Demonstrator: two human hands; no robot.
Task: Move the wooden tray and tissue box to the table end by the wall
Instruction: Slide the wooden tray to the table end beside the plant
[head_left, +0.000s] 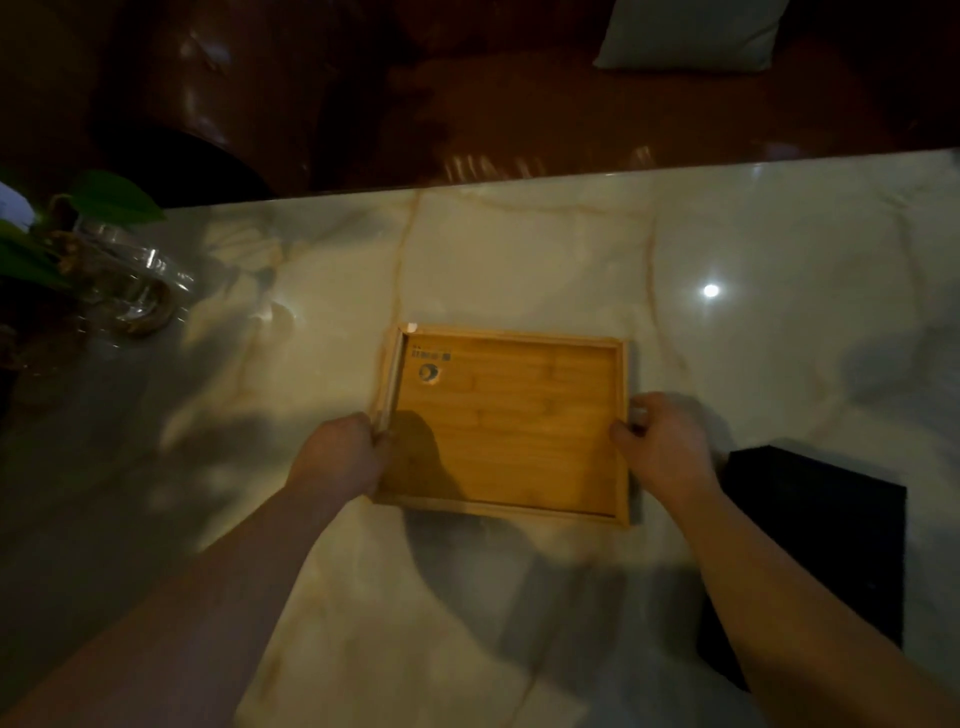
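Now you are gripping the tray (511, 421) with left hand (340, 454) and right hand (665, 444); keep it level while lifting.

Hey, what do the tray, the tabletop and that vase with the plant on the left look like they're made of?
The tray looks like bamboo or light wood with a matte finish: jointed strips and grain show on its floor. The tabletop looks like polished marble or a marble-look slab: pale with amber veins and a sharp light glare. The vase appears to be clear glass, with see-through walls and bright glints.
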